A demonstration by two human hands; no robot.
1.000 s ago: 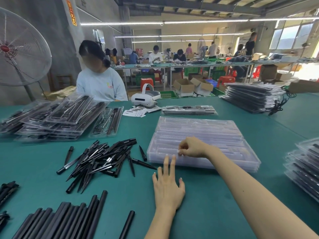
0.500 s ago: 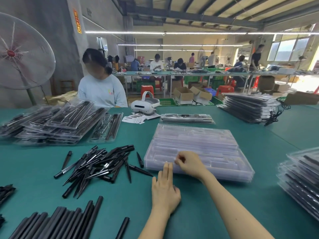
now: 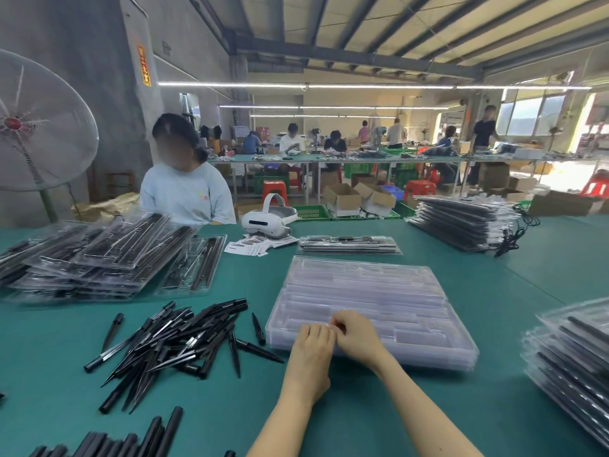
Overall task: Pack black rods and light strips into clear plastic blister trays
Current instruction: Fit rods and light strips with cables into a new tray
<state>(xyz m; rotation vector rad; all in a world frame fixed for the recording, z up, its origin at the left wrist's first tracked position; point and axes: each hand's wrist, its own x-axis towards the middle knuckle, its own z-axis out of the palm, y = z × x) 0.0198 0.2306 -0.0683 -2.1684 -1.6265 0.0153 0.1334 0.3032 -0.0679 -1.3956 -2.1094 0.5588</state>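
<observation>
Clear plastic blister trays [image 3: 369, 305]: a nested stack, thin, glossy, ribbed with long channels, is lying at centre frame on the green felt-like table [image 3: 395, 407]. Its near edge is being pinched by the right hand [image 3: 357, 334]; the left hand [image 3: 311, 346] is being pressed on it, fingers seemingly curled. Risk: nested sheets are likely clinging, so two may be lifted together, or the stack dragged. Black rods [image 3: 171, 341], slim, pointed, matte, are lying heaped at centre left; blunter tubes [image 3: 138, 440] at lower left.
</observation>
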